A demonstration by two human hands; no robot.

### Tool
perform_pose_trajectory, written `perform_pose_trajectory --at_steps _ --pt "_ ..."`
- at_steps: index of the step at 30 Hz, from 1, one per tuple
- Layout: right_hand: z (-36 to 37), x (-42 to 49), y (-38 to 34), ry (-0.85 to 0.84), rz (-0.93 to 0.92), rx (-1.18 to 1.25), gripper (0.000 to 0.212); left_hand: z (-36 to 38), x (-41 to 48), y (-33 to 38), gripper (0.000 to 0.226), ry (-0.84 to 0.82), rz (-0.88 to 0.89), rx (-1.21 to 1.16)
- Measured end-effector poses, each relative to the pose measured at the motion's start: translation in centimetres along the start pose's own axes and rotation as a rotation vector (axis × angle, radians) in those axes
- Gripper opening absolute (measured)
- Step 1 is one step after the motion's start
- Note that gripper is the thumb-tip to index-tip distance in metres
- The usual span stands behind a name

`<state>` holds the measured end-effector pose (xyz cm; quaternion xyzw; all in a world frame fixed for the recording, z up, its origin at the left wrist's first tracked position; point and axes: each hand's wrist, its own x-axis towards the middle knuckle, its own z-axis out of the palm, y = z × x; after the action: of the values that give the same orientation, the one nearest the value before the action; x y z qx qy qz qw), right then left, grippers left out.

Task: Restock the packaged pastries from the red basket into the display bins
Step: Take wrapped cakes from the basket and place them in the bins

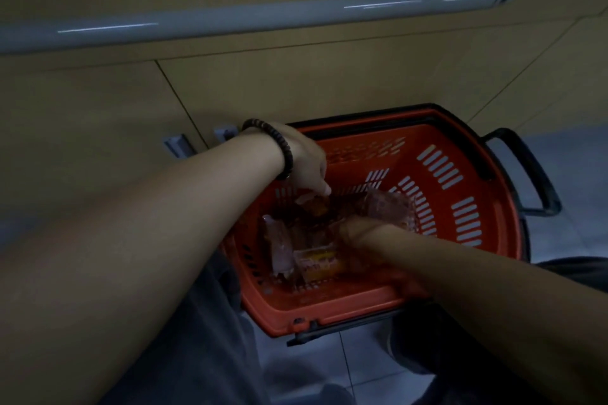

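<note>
Left hand pinches a clear-wrapped brown pastry inside the red slotted plastic basket, right hand grip unreadable; the slick wrapper may slip free.

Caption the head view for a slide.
In the red basket, the left hand and right hand reach among wrapped pastries.

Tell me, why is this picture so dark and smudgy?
Head view: the light is dim, so only the red basket shows strong colour; the right hand and the packaged pastries near it are smeared by blur; the left hand is sharper; thin white glare streaks lie on the grey rail, which looks slightly bowed from the wide-angle lens.
</note>
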<state>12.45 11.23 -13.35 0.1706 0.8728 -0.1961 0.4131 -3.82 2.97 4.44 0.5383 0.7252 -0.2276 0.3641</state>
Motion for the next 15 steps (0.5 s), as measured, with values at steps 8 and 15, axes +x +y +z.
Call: perform_pose_trajectory --at_steps 8,15 --pt "-14.9 -9.0 -1.8 -0.074 -0.172 0.130 0.027 -0.2 -0.7 0.7 0.097 0.023 0.012 -0.040" --pt "-18.1 -13.5 1.3 0.069 -0.176 0.405 0.036 -1.1 -1.9 0.6 0.056 0.216 0.113 -0.347"
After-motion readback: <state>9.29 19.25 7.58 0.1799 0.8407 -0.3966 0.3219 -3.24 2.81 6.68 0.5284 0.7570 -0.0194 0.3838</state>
